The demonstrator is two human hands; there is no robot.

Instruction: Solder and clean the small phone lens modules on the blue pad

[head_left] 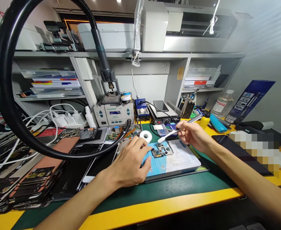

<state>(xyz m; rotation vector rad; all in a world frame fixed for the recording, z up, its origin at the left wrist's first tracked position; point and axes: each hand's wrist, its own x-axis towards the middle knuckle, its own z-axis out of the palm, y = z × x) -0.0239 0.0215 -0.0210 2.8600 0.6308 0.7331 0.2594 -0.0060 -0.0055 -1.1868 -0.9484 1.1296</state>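
My left hand (134, 161) rests at the left edge of a blue-and-white printed pad (182, 159). Its thumb and index finger are apart, and the index fingertip is beside small phone camera modules (163, 150) lying on the pad; whether it touches them I cannot tell. In my right hand (192, 135) is a swab-like tool (165, 137) with a white, cotton-like tip and a dark upper end. Its tip hovers or rests just behind the modules. A white ring-shaped roll (145, 136) lies behind my left fingers.
Stacked phone parts (40, 169) crowd the left, under a thick black hose (3, 80) that loops from the hot-air station (114, 113). A heating plate (164, 113) stands behind the pad. On the right are a yellow bottle (204, 119), a clear bottle (223, 103) and a dark phone screen (241, 153).
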